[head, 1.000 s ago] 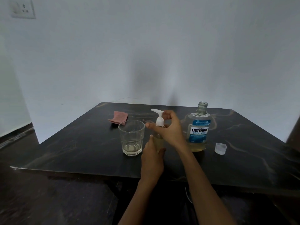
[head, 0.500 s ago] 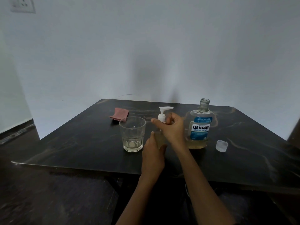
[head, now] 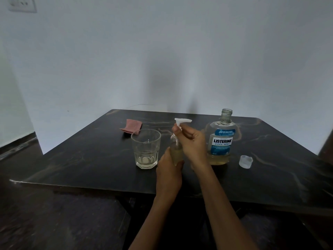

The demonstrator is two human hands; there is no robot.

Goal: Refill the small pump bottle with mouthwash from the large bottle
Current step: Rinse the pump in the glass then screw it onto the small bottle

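Marble-dark tabletop [head: 90,159] stood against a pale wall.
My left hand [head: 168,175] gripped the small pump bottle [head: 175,152]; my right hand [head: 193,141] pinched its pump head [head: 182,121].

Left hand [head: 169,170] curled low, right hand [head: 192,143] pinching above, fingers apparently bent, forearms extended

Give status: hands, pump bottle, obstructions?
Left hand grips small pump bottle; right hand pinches pump head. Large bottle uncapped, upright. Glass close left.
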